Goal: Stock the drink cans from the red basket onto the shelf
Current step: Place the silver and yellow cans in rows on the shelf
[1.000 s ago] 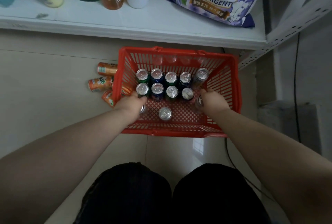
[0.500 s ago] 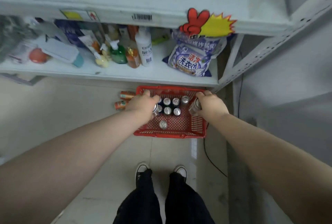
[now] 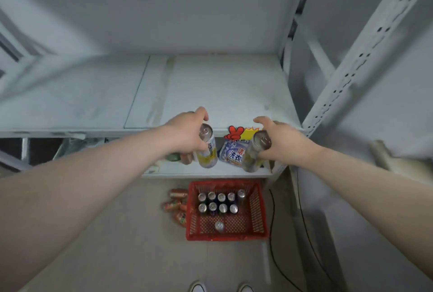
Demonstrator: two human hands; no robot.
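- At the front lip of the top shelf [image 3: 210, 90], head view, each grip holds one can. The left grip [image 3: 187, 138] is curled round the left can [image 3: 208, 153], and the right grip [image 3: 284, 142] is wrapped round the right can [image 3: 251, 158].
- Both cans are tilted, with their tops leaning toward the camera. They hang in the air in front of the lip, and neither is on the board yet.
- The step, as I judge it, is lifting the pair onto the shelf. Raise the bases clear of the lip before pushing forward, since a base that catches the edge could twist a can out of the fingers.
- Turn each can upright before it goes down, so the base lands flat rather than on its rim.
- Set them well back and close together, which leaves the front free for later rows.
- Keep clear of the sticker [image 3: 236, 133] on the lip between the two grips.
- Loosen the fingers only once a can stands by itself, and do one side first.
- The basket [image 3: 226, 237] sits on the floor below with other cans [image 3: 222, 197] standing in it, so most of the job looks undone. Orange cans [image 3: 175, 202] lie on the floor just left of it.
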